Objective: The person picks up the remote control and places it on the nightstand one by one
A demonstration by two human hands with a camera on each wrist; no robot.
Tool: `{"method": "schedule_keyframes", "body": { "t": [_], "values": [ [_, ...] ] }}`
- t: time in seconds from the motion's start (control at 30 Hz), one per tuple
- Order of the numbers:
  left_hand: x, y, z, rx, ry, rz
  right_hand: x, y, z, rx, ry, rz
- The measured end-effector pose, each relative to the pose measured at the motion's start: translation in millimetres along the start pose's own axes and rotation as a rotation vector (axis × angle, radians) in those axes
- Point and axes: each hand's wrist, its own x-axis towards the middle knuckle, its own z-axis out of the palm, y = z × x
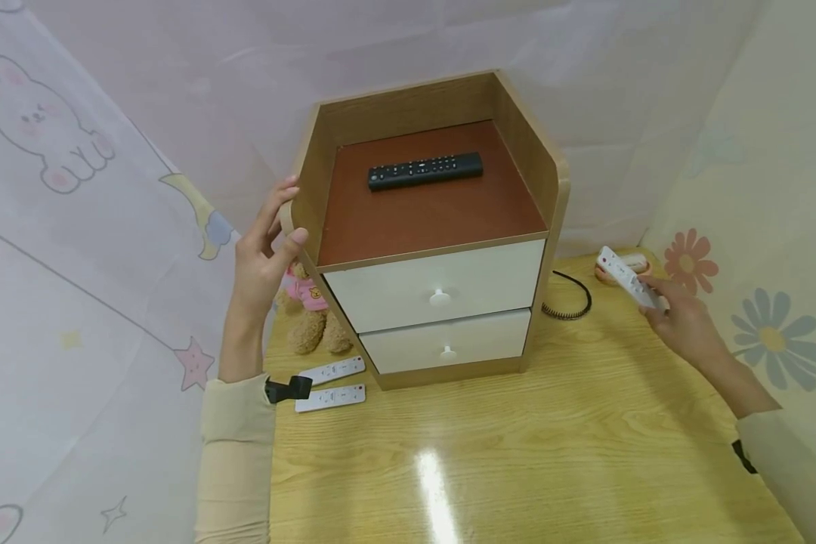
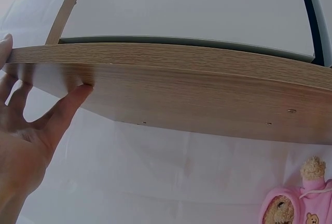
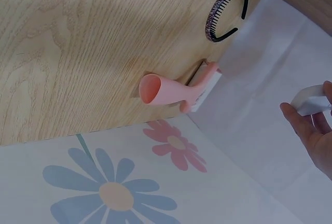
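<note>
A small wooden cabinet (image 1: pixel 442 253) with two white drawers stands on the table, a black remote control (image 1: pixel 425 171) lying on its reddish-brown top. My left hand (image 1: pixel 261 261) grips the front edge of the cabinet's left side panel, also seen in the left wrist view, where the left hand (image 2: pixel 31 136) has its thumb on one face and fingers on the other. Off to the right, my right hand (image 1: pixel 687 321) holds a white remote control (image 1: pixel 625 276) above the table. Only part of the right hand (image 3: pixel 316 136) and the white remote (image 3: pixel 310 99) shows in the right wrist view.
Two white remotes (image 1: pixel 332 397) lie left of the cabinet, near a teddy bear (image 1: pixel 307 302) in pink. Right of it are a toothed black headband (image 1: pixel 574 306) and a pink-handled lint roller (image 3: pixel 174 92). Patterned cloth walls (image 1: pixel 734 189) border the wooden table (image 1: pixel 537 453).
</note>
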Motion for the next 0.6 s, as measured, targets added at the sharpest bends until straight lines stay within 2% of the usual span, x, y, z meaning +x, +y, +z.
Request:
{"method": "schedule_keyframes", "body": {
  "t": [0.3, 0.6],
  "values": [
    [0.5, 1.9, 0.7, 0.026, 0.005, 0.008, -2.5, -1.4, -0.5, 0.061, -0.024, 0.075],
    [1.1, 1.6, 1.8, 0.013, 0.01, 0.019, -4.8, -1.1, -1.9, 0.071, -0.014, 0.075]
  ]
}}
